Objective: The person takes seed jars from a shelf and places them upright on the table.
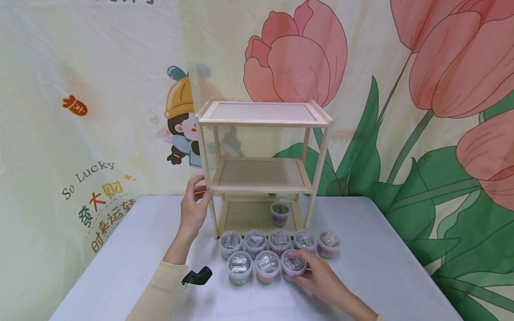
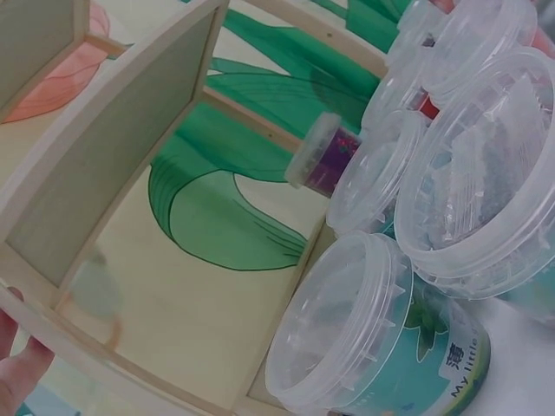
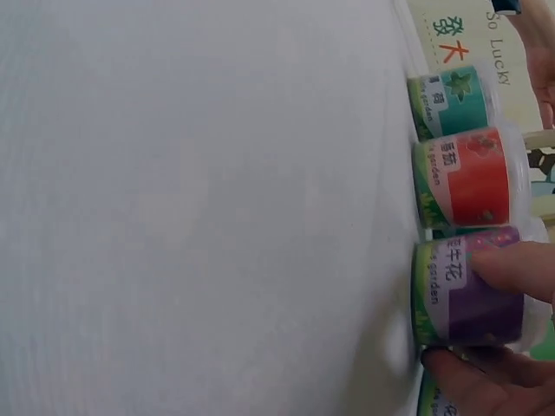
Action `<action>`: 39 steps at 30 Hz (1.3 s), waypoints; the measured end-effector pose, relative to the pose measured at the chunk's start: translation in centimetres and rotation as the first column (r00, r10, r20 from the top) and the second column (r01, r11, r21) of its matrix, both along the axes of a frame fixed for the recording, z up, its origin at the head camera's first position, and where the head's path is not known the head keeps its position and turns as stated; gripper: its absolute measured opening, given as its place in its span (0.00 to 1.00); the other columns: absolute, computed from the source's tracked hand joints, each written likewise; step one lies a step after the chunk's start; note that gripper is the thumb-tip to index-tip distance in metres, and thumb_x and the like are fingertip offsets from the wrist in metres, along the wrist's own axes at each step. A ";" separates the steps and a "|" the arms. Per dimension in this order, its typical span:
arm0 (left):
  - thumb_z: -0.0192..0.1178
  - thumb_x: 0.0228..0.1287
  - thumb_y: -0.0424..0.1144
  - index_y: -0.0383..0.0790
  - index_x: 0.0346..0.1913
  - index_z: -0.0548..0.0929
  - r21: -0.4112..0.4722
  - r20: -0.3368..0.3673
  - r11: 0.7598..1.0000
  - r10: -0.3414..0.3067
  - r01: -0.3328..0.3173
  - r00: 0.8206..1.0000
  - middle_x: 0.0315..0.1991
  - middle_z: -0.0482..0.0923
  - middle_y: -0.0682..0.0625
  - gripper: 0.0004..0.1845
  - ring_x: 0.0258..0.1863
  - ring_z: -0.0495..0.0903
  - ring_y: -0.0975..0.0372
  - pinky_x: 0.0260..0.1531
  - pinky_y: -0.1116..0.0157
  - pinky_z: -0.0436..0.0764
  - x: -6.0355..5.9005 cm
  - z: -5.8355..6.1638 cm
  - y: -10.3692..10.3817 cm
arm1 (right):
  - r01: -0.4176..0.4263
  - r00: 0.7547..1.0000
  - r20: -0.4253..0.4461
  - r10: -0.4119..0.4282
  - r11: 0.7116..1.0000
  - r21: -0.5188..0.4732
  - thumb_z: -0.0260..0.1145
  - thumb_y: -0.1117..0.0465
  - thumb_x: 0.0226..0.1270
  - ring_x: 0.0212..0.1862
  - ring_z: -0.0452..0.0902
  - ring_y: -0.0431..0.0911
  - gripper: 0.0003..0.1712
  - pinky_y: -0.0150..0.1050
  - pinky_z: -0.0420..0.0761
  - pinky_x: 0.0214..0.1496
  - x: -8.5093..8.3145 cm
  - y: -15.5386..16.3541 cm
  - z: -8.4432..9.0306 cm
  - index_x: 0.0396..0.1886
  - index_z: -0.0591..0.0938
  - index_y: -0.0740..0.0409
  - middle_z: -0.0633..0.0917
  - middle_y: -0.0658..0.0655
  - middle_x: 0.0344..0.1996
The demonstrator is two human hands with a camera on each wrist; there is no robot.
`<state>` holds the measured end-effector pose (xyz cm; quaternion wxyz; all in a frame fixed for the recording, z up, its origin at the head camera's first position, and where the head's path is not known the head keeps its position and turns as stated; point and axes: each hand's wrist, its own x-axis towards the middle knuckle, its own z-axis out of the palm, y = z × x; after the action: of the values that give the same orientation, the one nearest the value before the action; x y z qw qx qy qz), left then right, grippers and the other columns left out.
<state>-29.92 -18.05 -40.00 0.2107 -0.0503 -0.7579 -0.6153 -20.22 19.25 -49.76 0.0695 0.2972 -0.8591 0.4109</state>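
left hand pinches the front left post of the wooden shelf rack, thumb and fingers wrapped round it beside the middle shelf. rack looks light and stiff, likely to slide or tip if not steadied, so that post grip seems a sensible hold. right of that grip, low on the table, sits a cluster of small lidded cups in two rows; teal cup at front left, red cup next. right hand grasps the purple cup at the right end of the front row, fingers curled over lid and side. cup judged light, thin plastic, smooth label, lid may pop, so best taken round the body under the rim, not squeezed hard. one more cup stands on the rack's bottom shelf, behind the grip.

right wrist view shows label colours and a finger laid on the purple label with the thumb under it, hidden from the head view. left wrist view shows clear lids close up and the rack's shelves from below, with only a sliver of the hand at the frame edge.
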 end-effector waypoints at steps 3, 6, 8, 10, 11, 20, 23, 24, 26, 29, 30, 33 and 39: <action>0.58 0.81 0.40 0.53 0.75 0.70 -0.004 -0.006 1.000 0.004 -0.004 1.000 0.59 0.76 0.38 0.24 0.60 0.78 0.47 0.59 0.46 0.76 -0.2 -0.1 0.0 | -0.063 0.997 0.051 0.062 0.998 0.014 0.77 0.73 0.62 0.57 0.85 0.49 0.30 0.41 0.88 0.52 -0.3 0.7 0.5 0.62 0.79 0.54 0.85 0.58 0.58; 0.58 0.80 0.39 0.53 0.74 0.70 -0.007 -0.012 1.000 0.017 -0.017 1.000 0.59 0.76 0.39 0.24 0.60 0.78 0.47 0.59 0.46 0.76 -0.3 -0.2 0.0 | -0.147 0.982 0.132 0.138 0.988 0.058 0.73 0.76 0.64 0.57 0.85 0.49 0.32 0.43 0.88 0.52 -0.8 1.6 1.6 0.66 0.78 0.56 0.83 0.62 0.62; 0.58 0.80 0.39 0.53 0.74 0.70 -0.006 -0.017 1.000 0.026 -0.026 1.000 0.58 0.77 0.40 0.24 0.60 0.78 0.48 0.58 0.46 0.77 -0.3 -0.3 -0.1 | -0.201 0.965 0.192 0.181 0.975 0.093 0.69 0.78 0.65 0.59 0.84 0.51 0.33 0.46 0.88 0.53 -1.2 2.0 2.8 0.69 0.78 0.57 0.82 0.63 0.65; 0.58 0.80 0.39 0.54 0.74 0.70 -0.006 -0.019 0.999 0.034 -0.034 0.999 0.58 0.77 0.40 0.24 0.59 0.78 0.48 0.58 0.46 0.77 -0.2 -0.3 -0.1 | -0.233 0.952 0.232 0.197 0.962 0.142 0.67 0.78 0.66 0.61 0.83 0.54 0.33 0.46 0.88 0.53 -1.6 2.5 4.3 0.70 0.78 0.58 0.81 0.63 0.66; 0.58 0.80 0.39 0.54 0.74 0.70 -0.006 -0.018 0.999 0.035 -0.035 0.999 0.58 0.77 0.40 0.24 0.59 0.78 0.48 0.58 0.46 0.77 -0.2 -0.4 -0.2 | -0.242 0.949 0.245 0.199 0.957 0.160 0.67 0.78 0.66 0.60 0.83 0.56 0.33 0.46 0.88 0.53 -1.8 2.7 5.1 0.71 0.77 0.60 0.82 0.64 0.65; 0.58 0.79 0.40 0.55 0.74 0.70 -0.012 -0.019 1.000 0.025 -0.026 1.000 0.58 0.77 0.41 0.24 0.58 0.77 0.51 0.56 0.47 0.77 -0.2 -0.5 -0.3 | -0.160 0.980 0.148 0.133 0.969 0.189 0.69 0.71 0.72 0.55 0.85 0.64 0.27 0.51 0.87 0.56 -4.6 2.1 10.4 0.69 0.78 0.65 0.83 0.69 0.61; 0.59 0.79 0.39 0.54 0.73 0.71 -0.010 -0.029 0.999 0.033 -0.033 0.999 0.57 0.77 0.41 0.24 0.57 0.78 0.52 0.54 0.50 0.77 -0.2 -0.6 -0.3 | -0.154 0.983 0.126 0.131 0.968 0.197 0.70 0.67 0.73 0.60 0.83 0.63 0.29 0.58 0.84 0.60 -6.0 0.9 11.1 0.72 0.75 0.62 0.80 0.67 0.66; 0.59 0.79 0.38 0.54 0.73 0.71 -0.010 -0.032 0.999 0.034 -0.034 0.999 0.56 0.77 0.41 0.24 0.56 0.78 0.52 0.54 0.51 0.77 -0.2 -0.6 -0.3 | -0.157 0.983 0.124 0.134 0.967 0.201 0.70 0.67 0.73 0.61 0.82 0.63 0.30 0.59 0.83 0.61 -6.6 0.4 11.2 0.73 0.75 0.62 0.79 0.67 0.67; 0.59 0.79 0.38 0.53 0.73 0.71 -0.007 -0.035 0.999 0.036 -0.036 0.999 0.56 0.78 0.41 0.24 0.56 0.78 0.52 0.53 0.52 0.77 -0.2 -0.6 -0.3 | -0.162 0.983 0.120 0.139 0.963 0.216 0.71 0.65 0.73 0.63 0.80 0.62 0.32 0.61 0.82 0.63 -7.7 -0.5 11.4 0.74 0.74 0.60 0.78 0.65 0.70; 0.59 0.79 0.38 0.53 0.73 0.71 -0.008 -0.027 0.999 0.034 -0.034 0.999 0.57 0.78 0.41 0.24 0.56 0.78 0.52 0.54 0.52 0.77 -0.1 -0.7 -0.3 | -0.169 0.984 0.094 0.149 0.951 0.260 0.71 0.64 0.72 0.66 0.77 0.64 0.32 0.62 0.79 0.65 -9.6 -1.8 11.4 0.73 0.74 0.62 0.78 0.65 0.70; 0.59 0.80 0.39 0.53 0.73 0.71 -0.009 -0.024 0.999 0.033 -0.033 0.999 0.57 0.78 0.41 0.24 0.57 0.78 0.52 0.54 0.52 0.77 -0.1 -0.7 -0.3 | -0.165 0.986 0.084 0.147 0.945 0.283 0.70 0.64 0.71 0.67 0.76 0.64 0.32 0.62 0.78 0.66 -10.3 -2.2 11.3 0.72 0.74 0.63 0.78 0.65 0.69; 0.59 0.80 0.39 0.53 0.74 0.71 -0.006 -0.021 0.999 0.032 -0.032 0.999 0.57 0.78 0.40 0.24 0.57 0.78 0.52 0.54 0.52 0.77 -0.2 -0.7 -0.2 | -0.120 0.991 0.104 0.089 0.929 0.350 0.71 0.64 0.70 0.70 0.72 0.64 0.31 0.60 0.77 0.66 -12.2 -3.3 10.8 0.71 0.75 0.63 0.77 0.66 0.69; 0.59 0.79 0.39 0.53 0.73 0.71 -0.003 -0.029 1.000 0.025 -0.025 0.999 0.57 0.78 0.41 0.24 0.57 0.78 0.52 0.55 0.51 0.77 -0.2 -0.5 -0.1 | -0.011 0.969 0.230 -0.092 0.912 0.410 0.76 0.63 0.66 0.70 0.68 0.62 0.34 0.58 0.76 0.65 -14.7 -4.4 9.4 0.69 0.73 0.55 0.68 0.72 0.73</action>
<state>-30.16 -18.13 -40.53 0.2290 -0.0502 -0.7565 -0.6106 -34.93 14.88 -40.32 -0.0919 0.2344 -0.9338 0.2543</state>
